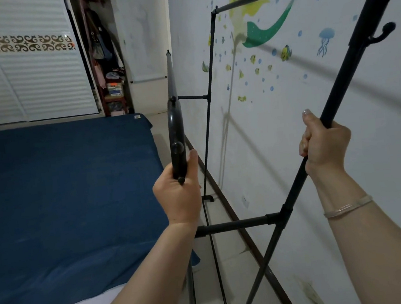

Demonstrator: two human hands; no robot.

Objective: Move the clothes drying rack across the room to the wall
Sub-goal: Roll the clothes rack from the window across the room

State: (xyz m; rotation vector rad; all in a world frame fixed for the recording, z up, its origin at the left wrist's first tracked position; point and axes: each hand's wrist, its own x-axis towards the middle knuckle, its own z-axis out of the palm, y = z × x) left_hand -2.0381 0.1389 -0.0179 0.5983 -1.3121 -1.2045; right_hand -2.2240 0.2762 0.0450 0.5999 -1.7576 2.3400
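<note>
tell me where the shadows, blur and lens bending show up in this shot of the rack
Head view: the rack throws soft grey shadows onto the mermaid wall, so the light comes from the bed side; the upper right tube is smeared by blur; the wide lens bows the straight tubes and the wardrobe door; the blue bed sits dim; both hands, left hand and right hand, look sharp.

Both hands grip the black rack (213, 91), which stands close beside the wall (277, 120) with its mermaid and fish stickers. The left hand (180, 198) closes round the curved end piece; the right hand (323, 142) closes round a slanted pole. A blue bed (64, 201) lies to the left.
</note>
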